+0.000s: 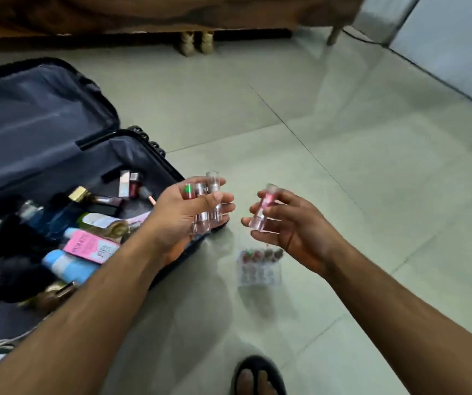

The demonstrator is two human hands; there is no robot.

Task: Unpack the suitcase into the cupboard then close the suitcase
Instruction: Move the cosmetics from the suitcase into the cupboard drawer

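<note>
A dark suitcase (44, 115) lies open on the floor at the left, its lower half full of cosmetics: a pink box (92, 248), a light blue tube (66, 265), a dark blue bottle (49, 218), nail polish bottles (133, 185). My left hand (180, 215) grips three clear lipstick tubes (205, 203) over the suitcase's right edge. My right hand (286, 223) pinches one clear pink lipstick tube (264, 208) just to the right. Below my hands a clear organiser (259, 266) with several lipsticks stands on the floor.
Pale floor tiles (343, 166) spread to the right. A wooden bed (143, 12) with legs runs along the top. A dark cable (442, 81) crosses the upper right. My sandalled foot (259, 377) shows at the bottom edge.
</note>
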